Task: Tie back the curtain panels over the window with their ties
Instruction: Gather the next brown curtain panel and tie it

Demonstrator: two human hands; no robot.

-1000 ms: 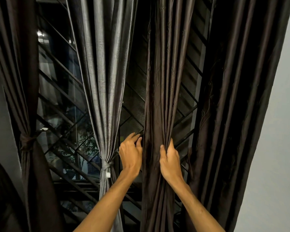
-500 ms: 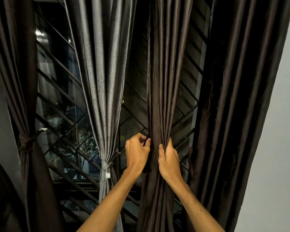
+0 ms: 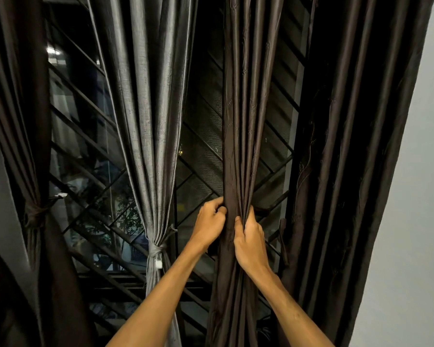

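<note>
The window grille [image 3: 201, 136] is being part-covered by four panels: the brown right panel [image 3: 348, 146] is being left loose, the brown left panel [image 3: 15, 121] and grey panel [image 3: 145, 121] being held gathered. The centre panel [image 3: 241, 121], between grey and right panels, is being bunched, its folds being grasped from either side by the left hand [image 3: 208, 226] and right hand [image 3: 251, 242], fingers curled into the cloth. The gathered pair are being cinched by a brown tie [image 3: 35, 216] and a grey tie [image 3: 156, 247].

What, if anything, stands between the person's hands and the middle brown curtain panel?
Nothing visible does. The left hand and right hand both grip the gathered brown curtain panel directly; the grey curtain hangs apart, to the left.
</note>
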